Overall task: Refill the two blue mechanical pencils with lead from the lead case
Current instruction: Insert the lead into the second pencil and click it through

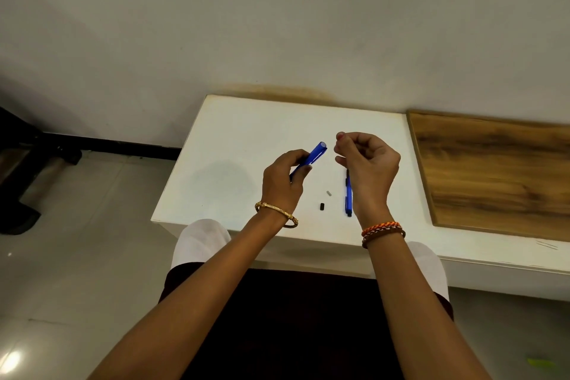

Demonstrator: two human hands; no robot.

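Observation:
My left hand [285, 177] grips a blue mechanical pencil [314, 154], tilted up to the right, its open top end pointing toward my right hand. My right hand [367, 163] hovers just right of that open end with fingertips pinched together; whatever it pinches is too thin to see. A second blue mechanical pencil [348, 197] lies on the white table [234, 145], partly hidden under my right hand. A small black cap [322, 206] and a tiny grey piece [328, 193] rest on the table between my wrists. The lead case is not visible.
A wooden board [493, 170] lies on the table's right part. The wall stands right behind the table. Tiled floor [77, 225] spreads to the left, with a dark furniture base [18, 176] at the far left.

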